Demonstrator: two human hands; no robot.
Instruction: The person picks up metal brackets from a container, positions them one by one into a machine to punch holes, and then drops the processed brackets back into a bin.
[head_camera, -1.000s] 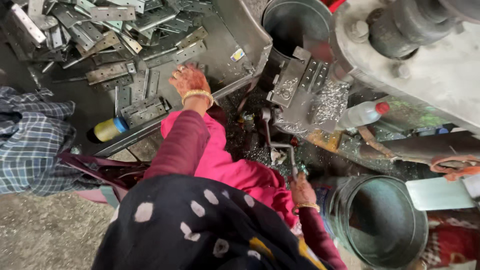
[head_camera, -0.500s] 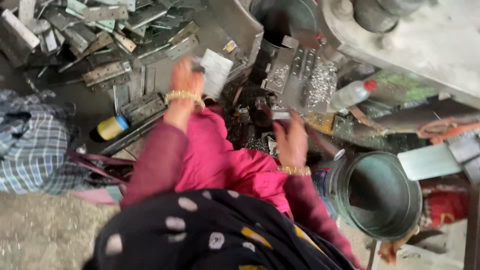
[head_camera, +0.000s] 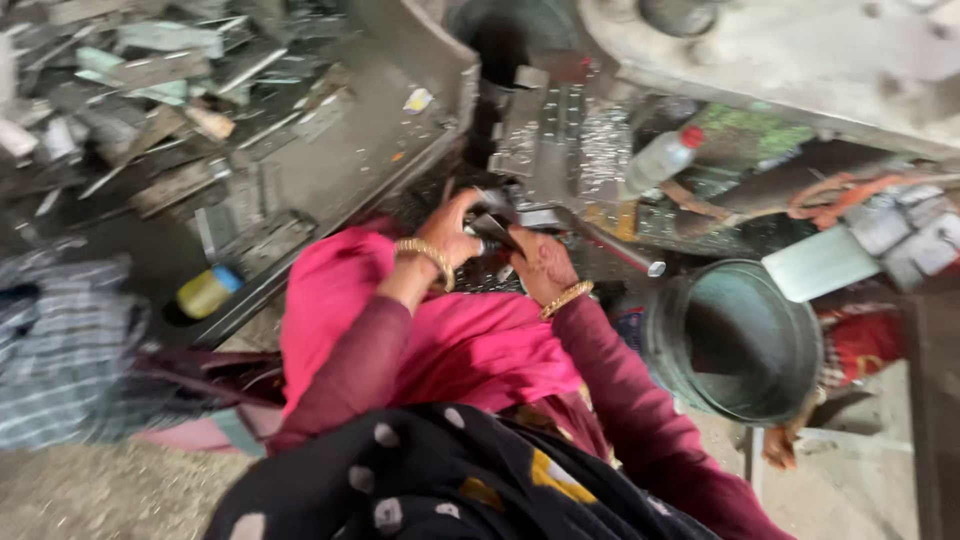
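My left hand (head_camera: 452, 228) and my right hand (head_camera: 540, 262) meet in front of me, just above my pink-covered lap. Both close around a small flat grey metal piece (head_camera: 494, 228) held between them. Each wrist carries a gold bangle. The hands sit under the dark steel fixture (head_camera: 545, 140) of a press. The frame is blurred, so the exact grip of the fingers is hard to read.
A grey tray (head_camera: 400, 150) heaped with flat metal pieces (head_camera: 150, 90) lies at the upper left. A green bucket (head_camera: 740, 340) stands at the right, a plastic bottle (head_camera: 660, 160) with a red cap above it. A yellow bottle (head_camera: 205, 290) and checked cloth (head_camera: 60, 350) lie at the left.
My left hand came back from the tray with a metal piece and moved right. My right hand rose to meet it; both now hold the piece together.
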